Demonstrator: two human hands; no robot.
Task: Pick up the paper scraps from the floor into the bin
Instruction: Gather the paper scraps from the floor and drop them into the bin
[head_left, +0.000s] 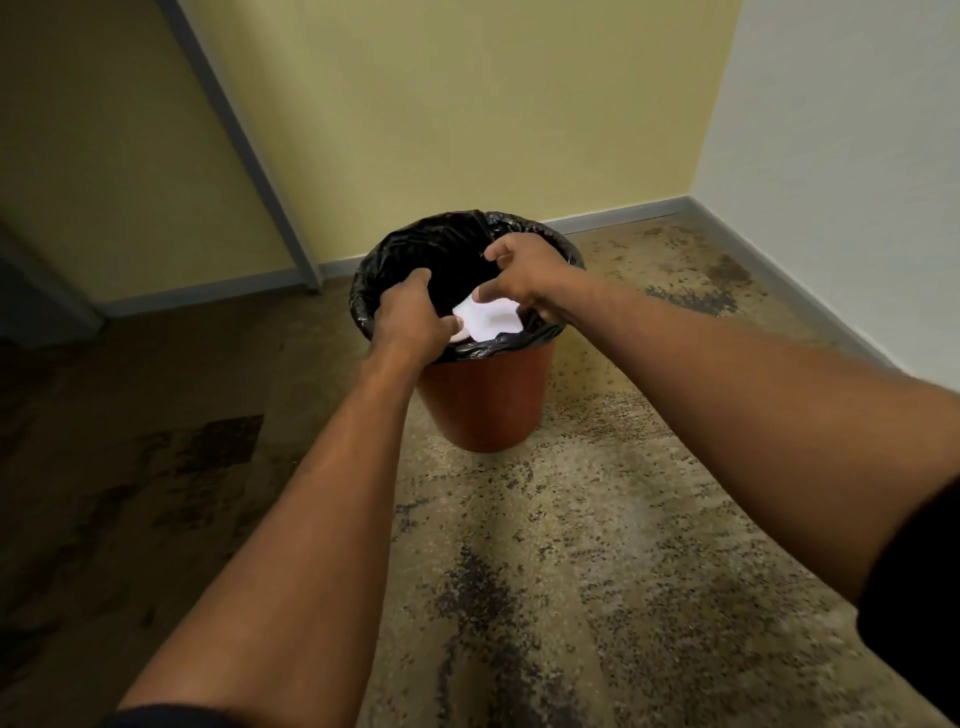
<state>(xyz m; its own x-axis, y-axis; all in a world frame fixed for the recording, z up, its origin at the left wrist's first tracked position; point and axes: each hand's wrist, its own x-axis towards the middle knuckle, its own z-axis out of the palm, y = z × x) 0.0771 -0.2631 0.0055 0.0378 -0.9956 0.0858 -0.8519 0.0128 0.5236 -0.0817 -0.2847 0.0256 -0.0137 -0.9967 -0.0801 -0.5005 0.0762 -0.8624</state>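
Note:
A red-brown bin (483, 400) with a black liner (415, 249) stands on the floor near the wall. Both my hands are over its mouth. A white paper scrap (491, 319) hangs between them, just inside the near rim. My left hand (410, 317) has its fingers curled, and its fingertips pinch the scrap's left edge. My right hand (522, 273) is spread loosely above the scrap, with its thumb touching the top of the paper. How much paper lies deeper in the bin is hidden.
The speckled floor (597, 519) runs from me to the bin, with dark stains. A yellow wall and a grey skirting board (613, 215) stand behind the bin. A white wall closes the right side, and a grey door frame (249, 150) stands at the left.

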